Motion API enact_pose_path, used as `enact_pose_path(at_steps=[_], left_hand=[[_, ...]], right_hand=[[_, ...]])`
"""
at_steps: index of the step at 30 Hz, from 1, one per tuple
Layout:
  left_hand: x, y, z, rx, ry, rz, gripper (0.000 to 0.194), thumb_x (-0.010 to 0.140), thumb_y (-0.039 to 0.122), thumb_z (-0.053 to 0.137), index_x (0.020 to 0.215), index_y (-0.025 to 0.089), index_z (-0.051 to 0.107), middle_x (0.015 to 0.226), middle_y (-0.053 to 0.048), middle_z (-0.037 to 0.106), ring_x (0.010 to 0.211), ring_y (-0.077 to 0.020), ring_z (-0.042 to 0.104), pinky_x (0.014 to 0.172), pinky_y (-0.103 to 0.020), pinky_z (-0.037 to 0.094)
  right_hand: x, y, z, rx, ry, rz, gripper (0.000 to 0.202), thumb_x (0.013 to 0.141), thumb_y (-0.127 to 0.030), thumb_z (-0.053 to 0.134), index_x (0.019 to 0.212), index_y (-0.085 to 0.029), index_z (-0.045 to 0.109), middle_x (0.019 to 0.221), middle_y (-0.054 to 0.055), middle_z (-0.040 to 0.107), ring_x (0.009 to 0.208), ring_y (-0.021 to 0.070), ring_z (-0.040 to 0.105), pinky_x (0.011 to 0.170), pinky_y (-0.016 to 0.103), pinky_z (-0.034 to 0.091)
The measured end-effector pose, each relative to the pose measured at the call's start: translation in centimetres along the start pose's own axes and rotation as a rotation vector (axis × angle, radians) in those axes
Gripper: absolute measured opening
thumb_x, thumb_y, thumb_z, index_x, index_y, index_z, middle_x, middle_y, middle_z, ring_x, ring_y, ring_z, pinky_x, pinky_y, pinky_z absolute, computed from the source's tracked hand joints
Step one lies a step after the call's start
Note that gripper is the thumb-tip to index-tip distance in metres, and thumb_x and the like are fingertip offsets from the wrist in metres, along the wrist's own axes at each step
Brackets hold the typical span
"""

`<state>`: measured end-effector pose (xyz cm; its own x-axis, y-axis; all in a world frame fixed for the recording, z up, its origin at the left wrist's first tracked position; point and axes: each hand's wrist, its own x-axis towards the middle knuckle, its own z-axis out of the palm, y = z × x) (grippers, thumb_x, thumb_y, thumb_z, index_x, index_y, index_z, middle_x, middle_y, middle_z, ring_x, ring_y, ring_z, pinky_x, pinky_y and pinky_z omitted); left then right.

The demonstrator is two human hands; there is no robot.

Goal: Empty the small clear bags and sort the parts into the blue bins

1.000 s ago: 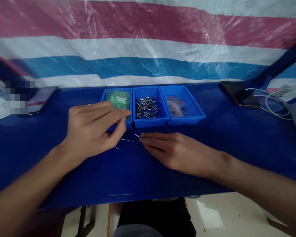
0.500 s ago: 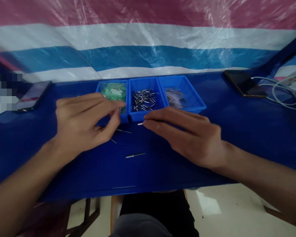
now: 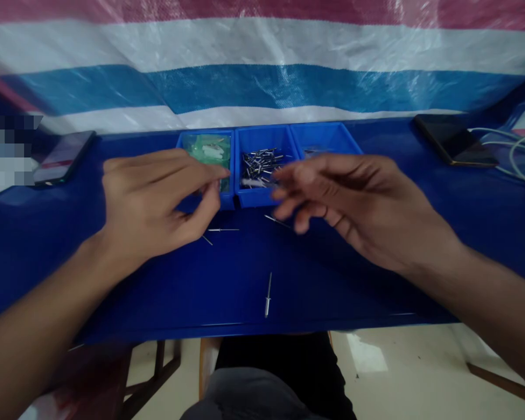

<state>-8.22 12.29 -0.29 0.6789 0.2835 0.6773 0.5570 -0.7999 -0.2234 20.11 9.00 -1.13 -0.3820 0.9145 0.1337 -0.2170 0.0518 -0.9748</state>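
My left hand (image 3: pixel 157 204) hovers at the front of the left blue bin (image 3: pixel 205 133), thumb and index finger pinched; whatever they hold, if anything, is too small to name. Over the front of the middle and right bins is my right hand (image 3: pixel 350 204), blurred, its fingers curled; a pale blurred piece (image 3: pixel 252 183) shows just left of its fingertips. Metal rivets (image 3: pixel 261 163) fill the middle bin (image 3: pixel 262 132). On the blue table lie a rivet (image 3: pixel 268 297) near the front edge, another (image 3: pixel 276 220) under my right hand, and one (image 3: pixel 223 230) beside my left hand.
The right bin (image 3: pixel 321 129) holds small clear bags, mostly hidden. A phone (image 3: pixel 65 156) lies at the left, and a dark phone (image 3: pixel 455 140) with white cables (image 3: pixel 514 153) at the right. A striped sheet (image 3: pixel 262 87) hangs behind the table (image 3: pixel 354 291).
My right hand has turned and its fingers have loosened. The front rivet now points toward the bins and lies nearer the edge. A rivet shows below my right hand. The whole view has shifted slightly.
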Motion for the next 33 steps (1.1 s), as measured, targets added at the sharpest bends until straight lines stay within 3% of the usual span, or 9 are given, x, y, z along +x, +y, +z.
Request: enact_pose_path(at_steps=[3, 5, 8, 10, 14, 17, 22, 28, 33], left_hand=[[0.0, 0.0, 0.1, 0.004, -0.006, -0.026, 0.02, 0.108, 0.011, 0.067, 0.117, 0.027, 0.076, 0.089, 0.002, 0.084, 0.086, -0.022, 0.085, 0.071, -0.035, 0.064], [-0.1, -0.1, 0.2, -0.001, -0.003, -0.023, 0.019, 0.107, 0.012, 0.068, 0.117, 0.026, 0.076, 0.09, 0.002, 0.084, 0.086, -0.0216, 0.085, 0.071, -0.034, 0.065], [-0.2, -0.2, 0.3, -0.023, 0.012, 0.004, 0.02, 0.105, 0.009, 0.071, 0.118, 0.023, 0.077, 0.092, 0.002, 0.084, 0.086, -0.0205, 0.085, 0.074, -0.032, 0.065], [-0.2, -0.2, 0.2, -0.031, 0.021, 0.002, 0.022, 0.105, 0.009, 0.071, 0.12, 0.024, 0.077, 0.092, 0.003, 0.084, 0.086, -0.02, 0.085, 0.075, -0.032, 0.066], [-0.1, 0.2, 0.1, -0.013, -0.016, -0.048, 0.022, 0.107, 0.012, 0.068, 0.119, 0.028, 0.077, 0.092, 0.002, 0.084, 0.089, -0.0227, 0.085, 0.074, -0.037, 0.067], [0.0, 0.3, 0.1, -0.012, -0.019, -0.051, 0.021, 0.108, 0.012, 0.067, 0.118, 0.028, 0.077, 0.088, 0.001, 0.082, 0.086, -0.0222, 0.084, 0.072, -0.037, 0.066], [-0.2, 0.0, 0.2, -0.023, -0.023, -0.007, 0.023, 0.106, 0.01, 0.068, 0.121, 0.025, 0.077, 0.095, 0.001, 0.084, 0.086, -0.022, 0.084, 0.073, -0.036, 0.066], [-0.3, -0.4, 0.4, -0.013, -0.031, -0.013, 0.022, 0.107, 0.012, 0.069, 0.12, 0.028, 0.077, 0.096, 0.002, 0.084, 0.085, -0.0219, 0.084, 0.07, -0.036, 0.065], [0.0, -0.6, 0.8, -0.042, -0.063, 0.033, 0.02, 0.11, 0.017, 0.065, 0.121, 0.027, 0.078, 0.107, -0.002, 0.086, 0.091, -0.0241, 0.085, 0.068, -0.038, 0.067]], right_hand=[[-0.5, -0.8, 0.1, -0.114, 0.097, -0.145, 0.02, 0.109, -0.028, 0.08, 0.127, -0.034, 0.085, 0.127, 0.001, 0.088, 0.113, 0.0228, 0.086, 0.083, 0.032, 0.073], [-1.0, -1.1, 0.0, -0.368, -0.095, -0.283, 0.022, 0.107, -0.025, 0.083, 0.126, -0.035, 0.086, 0.131, 0.001, 0.087, 0.113, 0.0229, 0.085, 0.08, 0.032, 0.071], [-1.6, -0.4, 0.0, -0.764, -0.554, -0.424, 0.021, 0.107, -0.013, 0.08, 0.124, -0.023, 0.085, 0.136, 0.008, 0.083, 0.115, 0.0194, 0.082, 0.095, 0.031, 0.069], [-1.8, 0.8, 0.3, -0.963, -0.637, -0.463, 0.023, 0.104, -0.002, 0.077, 0.121, -0.015, 0.082, 0.133, 0.012, 0.08, 0.113, 0.0198, 0.079, 0.096, 0.032, 0.067], [-1.6, 2.5, 1.1, -1.144, -0.61, -0.562, 0.021, 0.107, 0.003, 0.061, 0.105, -0.012, 0.075, 0.108, 0.01, 0.076, 0.094, 0.0213, 0.071, 0.078, 0.035, 0.064], [-1.4, 1.8, 1.2, -1.011, -0.448, -0.606, 0.022, 0.115, -0.004, 0.055, 0.107, -0.011, 0.075, 0.098, 0.006, 0.078, 0.087, 0.0186, 0.073, 0.077, 0.033, 0.065], [-1.1, -0.7, 0.1, -0.531, -0.159, -0.399, 0.014, 0.11, -0.01, 0.073, 0.107, -0.02, 0.082, 0.101, 0.0, 0.085, 0.085, 0.0123, 0.08, 0.071, 0.024, 0.068], [-0.1, -0.9, -0.9, -0.291, -0.309, 0.042, 0.008, 0.104, -0.018, 0.085, 0.096, -0.017, 0.084, 0.085, 0.001, 0.086, 0.07, 0.0128, 0.082, 0.058, 0.02, 0.066], [0.4, -0.1, -0.9, -0.228, -0.064, -0.051, 0.016, 0.098, -0.029, 0.094, 0.092, -0.018, 0.084, 0.085, 0.002, 0.087, 0.069, 0.0144, 0.082, 0.051, 0.019, 0.063]])
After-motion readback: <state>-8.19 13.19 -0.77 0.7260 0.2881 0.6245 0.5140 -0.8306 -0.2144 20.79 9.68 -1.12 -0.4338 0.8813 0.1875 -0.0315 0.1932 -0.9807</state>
